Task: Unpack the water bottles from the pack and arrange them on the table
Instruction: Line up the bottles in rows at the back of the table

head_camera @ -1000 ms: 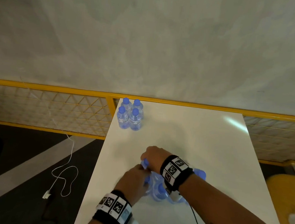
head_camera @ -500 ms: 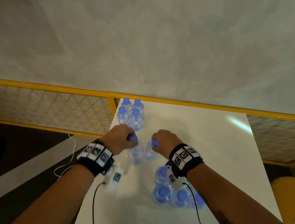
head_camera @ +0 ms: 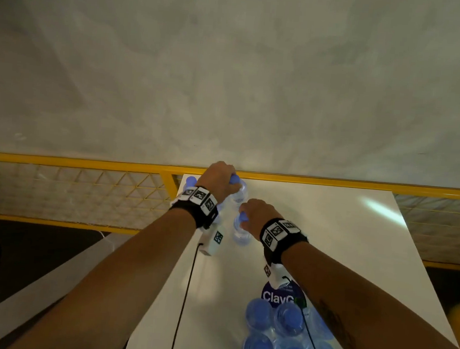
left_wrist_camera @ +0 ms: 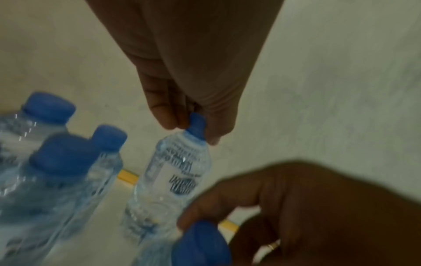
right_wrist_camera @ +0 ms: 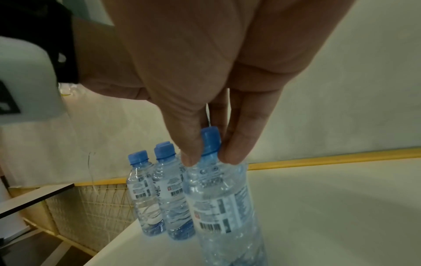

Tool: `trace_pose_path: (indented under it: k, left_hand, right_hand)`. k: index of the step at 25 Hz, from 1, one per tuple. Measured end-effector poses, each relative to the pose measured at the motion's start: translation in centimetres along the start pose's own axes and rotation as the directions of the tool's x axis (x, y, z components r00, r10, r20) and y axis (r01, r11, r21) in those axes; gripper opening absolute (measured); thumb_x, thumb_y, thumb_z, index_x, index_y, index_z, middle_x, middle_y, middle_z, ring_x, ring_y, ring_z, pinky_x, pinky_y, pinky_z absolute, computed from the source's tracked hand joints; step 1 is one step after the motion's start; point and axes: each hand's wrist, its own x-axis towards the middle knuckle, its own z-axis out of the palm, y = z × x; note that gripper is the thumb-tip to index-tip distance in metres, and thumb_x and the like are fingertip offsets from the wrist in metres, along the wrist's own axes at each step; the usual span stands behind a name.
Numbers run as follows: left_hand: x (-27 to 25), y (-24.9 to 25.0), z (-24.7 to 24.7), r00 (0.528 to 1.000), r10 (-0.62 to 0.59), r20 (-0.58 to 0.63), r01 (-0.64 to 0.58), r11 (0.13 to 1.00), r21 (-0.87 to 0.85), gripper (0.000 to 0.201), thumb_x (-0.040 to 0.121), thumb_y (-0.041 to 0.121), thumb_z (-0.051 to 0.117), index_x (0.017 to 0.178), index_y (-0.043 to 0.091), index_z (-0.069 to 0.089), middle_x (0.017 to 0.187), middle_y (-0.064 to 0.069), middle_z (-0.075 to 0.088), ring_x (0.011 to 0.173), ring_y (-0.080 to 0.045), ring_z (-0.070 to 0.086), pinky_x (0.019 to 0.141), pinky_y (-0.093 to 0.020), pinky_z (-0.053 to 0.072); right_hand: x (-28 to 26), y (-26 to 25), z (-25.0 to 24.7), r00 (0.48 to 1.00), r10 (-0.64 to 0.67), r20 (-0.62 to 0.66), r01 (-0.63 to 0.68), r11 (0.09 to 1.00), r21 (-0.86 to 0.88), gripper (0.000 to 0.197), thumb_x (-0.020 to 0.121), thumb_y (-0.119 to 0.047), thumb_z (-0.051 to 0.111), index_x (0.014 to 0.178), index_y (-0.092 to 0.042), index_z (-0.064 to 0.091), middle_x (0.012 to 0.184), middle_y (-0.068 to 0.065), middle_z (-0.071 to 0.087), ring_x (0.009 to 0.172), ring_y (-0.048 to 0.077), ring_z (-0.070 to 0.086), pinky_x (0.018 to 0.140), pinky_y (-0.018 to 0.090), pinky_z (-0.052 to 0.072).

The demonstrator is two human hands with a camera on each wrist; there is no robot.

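My left hand pinches the blue cap of a clear water bottle at the table's far left corner. In the left wrist view, fingers and thumb clamp that cap above the bottle. Just nearer, my right hand pinches the cap of a second bottle, which hangs upright in the right wrist view; its bottom is out of frame. Earlier-placed bottles stand behind, mostly hidden under my left wrist in the head view. The torn pack holds several bottles at the near right.
The white table ends at a yellow mesh rail along its far and left sides. A grey wall rises behind. Black cables hang from both wrist bands across the table.
Both hands lifted a bottle each from the pack by the cap. They carried them away from me to the far left corner beside the standing group.
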Motion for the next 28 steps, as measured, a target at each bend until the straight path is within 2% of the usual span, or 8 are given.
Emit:
trace_pose_path:
  k: [2,4,6,10,17,22,26,28]
  left_hand:
    - [0.5,0.0,1.9,1.000,-0.026,0.002,0.026,1.000,-0.011,0.026,0.092,0.028,0.067,0.104,0.005,0.066,0.104,-0.014,0.059,0.095,-0.034,0.058,0.077,-0.036,0.042]
    - [0.5,-0.1,3.2,0.999,-0.054,0.007,0.053,0.991,0.124,0.028,0.096,0.035,0.060,0.114,0.014,0.064,0.115,-0.010,0.059,0.106,-0.033,0.057,0.087,-0.042,0.045]
    - [0.5,-0.6,4.0,0.996,-0.085,-0.005,0.083,0.958,0.273,0.029,0.098,0.040,0.054,0.120,0.024,0.063,0.121,-0.002,0.060,0.116,-0.028,0.055,0.097,-0.047,0.040]
    - [0.9,-2.1,4.5,0.989,-0.136,0.058,0.110,0.941,0.320,0.030,0.101,0.036,0.049,0.127,0.029,0.062,0.129,0.002,0.059,0.126,-0.024,0.048,0.113,-0.056,0.029]
    - [1.4,-2.6,4.8,0.987,-0.116,0.107,0.087,0.965,0.247,0.035,0.099,0.025,0.052,0.133,0.031,0.058,0.136,0.003,0.056,0.132,-0.024,0.047,0.118,-0.056,0.026]
    - [1.6,-2.6,5.2,0.988,-0.088,0.126,0.054,0.968,0.247,0.051,0.098,0.021,0.055,0.147,0.032,0.047,0.146,0.004,0.052,0.132,-0.025,0.050,0.111,-0.053,0.038]
    - [1.3,-3.0,5.1,0.985,-0.110,0.129,0.085,0.979,0.185,0.056,0.100,0.018,0.054,0.153,0.027,0.040,0.153,0.001,0.049,0.140,-0.024,0.046,0.115,-0.052,0.037]
    - [0.3,-3.2,4.2,0.991,-0.111,0.074,0.102,0.989,0.110,0.051,0.101,0.017,0.053,0.151,0.024,0.045,0.154,-0.002,0.049,0.141,-0.026,0.045,0.116,-0.050,0.036]
  right_hand:
    - [1.3,0.1,0.3,1.000,0.015,-0.002,-0.015,1.000,0.025,0.029,0.091,-0.025,0.060,0.118,-0.014,0.062,0.118,0.010,0.062,0.105,0.031,0.063,0.090,0.038,0.052]
    - [2.4,0.0,0.5,1.000,0.025,-0.018,-0.024,0.998,0.053,0.030,0.090,-0.025,0.061,0.117,-0.013,0.062,0.117,0.010,0.062,0.106,0.031,0.063,0.089,0.038,0.052]
    - [3.5,-0.2,0.7,0.999,0.031,-0.043,-0.027,0.997,0.078,0.029,0.089,-0.025,0.062,0.115,-0.014,0.063,0.114,0.010,0.063,0.105,0.031,0.063,0.087,0.038,0.053]
    - [5.3,-0.5,0.8,0.996,0.022,-0.089,-0.010,0.991,0.136,0.022,0.091,-0.022,0.059,0.112,-0.017,0.064,0.111,0.010,0.064,0.101,0.030,0.064,0.084,0.035,0.050]
    - [5.6,-1.6,1.2,0.991,0.070,-0.118,-0.036,0.964,0.265,0.032,0.088,-0.021,0.067,0.118,-0.015,0.059,0.110,0.010,0.067,0.101,0.029,0.065,0.082,0.032,0.049]
    - [5.4,-1.7,1.5,0.989,0.066,-0.133,-0.010,0.923,0.385,0.035,0.086,-0.013,0.067,0.119,-0.013,0.057,0.107,0.012,0.067,0.097,0.029,0.064,0.081,0.032,0.049]
    - [5.2,-2.3,1.7,0.987,0.062,-0.148,-0.003,0.928,0.374,0.023,0.091,-0.012,0.060,0.114,-0.011,0.059,0.113,0.012,0.065,0.104,0.030,0.063,0.078,0.027,0.042]
    - [4.3,-1.8,1.7,0.990,0.070,-0.125,-0.023,0.940,0.341,0.029,0.093,-0.013,0.061,0.121,-0.007,0.057,0.123,0.013,0.061,0.114,0.029,0.058,0.085,0.027,0.041]
